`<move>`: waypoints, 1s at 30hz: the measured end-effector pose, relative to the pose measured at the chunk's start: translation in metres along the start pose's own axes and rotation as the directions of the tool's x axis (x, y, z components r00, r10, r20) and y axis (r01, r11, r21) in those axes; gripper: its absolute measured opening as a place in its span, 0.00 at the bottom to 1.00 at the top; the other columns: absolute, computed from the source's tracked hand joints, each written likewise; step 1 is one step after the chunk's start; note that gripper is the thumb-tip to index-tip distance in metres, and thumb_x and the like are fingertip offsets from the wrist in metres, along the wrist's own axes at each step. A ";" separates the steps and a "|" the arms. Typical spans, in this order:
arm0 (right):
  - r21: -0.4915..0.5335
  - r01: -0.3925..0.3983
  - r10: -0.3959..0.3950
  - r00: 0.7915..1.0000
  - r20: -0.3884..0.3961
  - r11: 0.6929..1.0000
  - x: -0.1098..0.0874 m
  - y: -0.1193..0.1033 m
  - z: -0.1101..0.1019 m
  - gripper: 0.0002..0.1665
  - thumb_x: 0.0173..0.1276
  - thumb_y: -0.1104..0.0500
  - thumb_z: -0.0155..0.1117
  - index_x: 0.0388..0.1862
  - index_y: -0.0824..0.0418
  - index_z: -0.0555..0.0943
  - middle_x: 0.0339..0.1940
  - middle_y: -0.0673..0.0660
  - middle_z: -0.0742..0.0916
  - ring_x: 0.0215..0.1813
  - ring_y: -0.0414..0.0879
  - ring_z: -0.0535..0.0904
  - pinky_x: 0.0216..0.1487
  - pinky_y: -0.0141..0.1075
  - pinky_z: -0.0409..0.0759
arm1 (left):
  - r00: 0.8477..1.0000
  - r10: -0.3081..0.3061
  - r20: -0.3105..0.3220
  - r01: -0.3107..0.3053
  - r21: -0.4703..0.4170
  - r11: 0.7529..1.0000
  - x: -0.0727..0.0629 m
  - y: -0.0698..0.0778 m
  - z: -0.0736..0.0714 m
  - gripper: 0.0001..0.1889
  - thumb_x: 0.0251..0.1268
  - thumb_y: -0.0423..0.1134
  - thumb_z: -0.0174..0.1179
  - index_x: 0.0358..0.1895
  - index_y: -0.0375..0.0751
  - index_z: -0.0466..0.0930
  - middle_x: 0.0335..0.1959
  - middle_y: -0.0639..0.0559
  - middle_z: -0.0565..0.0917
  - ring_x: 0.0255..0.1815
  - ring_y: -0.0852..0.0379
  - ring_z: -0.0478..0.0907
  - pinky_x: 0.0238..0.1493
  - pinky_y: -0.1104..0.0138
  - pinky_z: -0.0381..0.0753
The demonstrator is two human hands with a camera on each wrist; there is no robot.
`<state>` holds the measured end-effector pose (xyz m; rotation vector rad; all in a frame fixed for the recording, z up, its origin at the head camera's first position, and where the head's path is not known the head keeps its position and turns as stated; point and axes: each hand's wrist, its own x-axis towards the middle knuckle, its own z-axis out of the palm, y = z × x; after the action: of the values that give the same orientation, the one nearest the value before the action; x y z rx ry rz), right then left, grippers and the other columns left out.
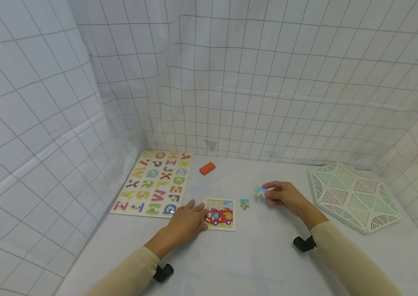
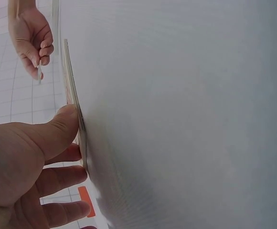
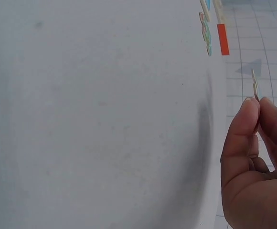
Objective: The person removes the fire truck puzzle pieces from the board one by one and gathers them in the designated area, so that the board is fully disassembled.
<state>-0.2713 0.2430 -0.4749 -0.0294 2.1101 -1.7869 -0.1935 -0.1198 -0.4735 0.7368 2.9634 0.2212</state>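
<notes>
In the head view my right hand (image 1: pixel 280 194) pinches a small blue-and-green jigsaw puzzle piece (image 1: pixel 260 191) between thumb and fingertips, above the table. The right wrist view shows that puzzle piece (image 3: pixel 255 85) edge-on, standing up from the pinch. My left hand (image 1: pixel 189 220) lies at the left side of a small square puzzle board (image 1: pixel 220 227) with a red fire truck picture, thumb and fingers extended and touching its edge. Bare wood shows in the board's upper part. Between board and right hand lies another puzzle piece (image 1: pixel 244 203), mostly green.
A wooden alphabet board (image 1: pixel 152 184) full of coloured letters lies at the left, behind my left hand. An orange-red block (image 1: pixel 207 168) sits farther back. To the right is a pale hexagonal perforated panel (image 1: pixel 354 195). Grid-patterned curtains (image 1: pixel 253 90) border the table.
</notes>
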 end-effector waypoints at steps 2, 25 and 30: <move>-0.005 -0.004 0.004 1.000 0.002 1.000 -0.001 0.001 0.000 0.23 0.72 0.65 0.65 0.63 0.73 0.76 0.35 0.53 0.86 0.34 0.42 0.81 0.38 0.30 0.84 | 1.000 0.001 -0.001 -0.001 0.001 1.000 0.000 0.000 0.000 0.27 0.68 0.52 0.67 0.66 0.44 0.80 0.70 0.46 0.78 0.75 0.36 0.67 0.68 0.40 0.71; -0.381 0.005 -0.001 1.000 0.011 0.925 0.000 0.006 0.018 0.13 0.70 0.64 0.67 0.51 0.67 0.82 0.28 0.54 0.83 0.30 0.44 0.77 0.32 0.34 0.80 | 1.000 0.014 -0.005 -0.014 -0.010 1.000 0.001 -0.003 0.003 0.27 0.68 0.52 0.67 0.65 0.43 0.80 0.69 0.45 0.78 0.76 0.36 0.66 0.70 0.39 0.68; -0.417 0.014 -0.007 1.000 0.018 0.909 -0.002 0.004 0.019 0.14 0.70 0.63 0.66 0.52 0.66 0.83 0.28 0.54 0.83 0.30 0.44 0.77 0.32 0.34 0.80 | 1.000 0.011 -0.004 -0.011 -0.008 1.000 0.001 -0.002 0.002 0.27 0.68 0.52 0.67 0.66 0.43 0.80 0.69 0.46 0.78 0.76 0.36 0.66 0.70 0.39 0.69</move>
<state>-0.2635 0.2264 -0.4804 -0.1673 2.4438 -1.3012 -0.1954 -0.1206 -0.4758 0.7533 2.9607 0.2353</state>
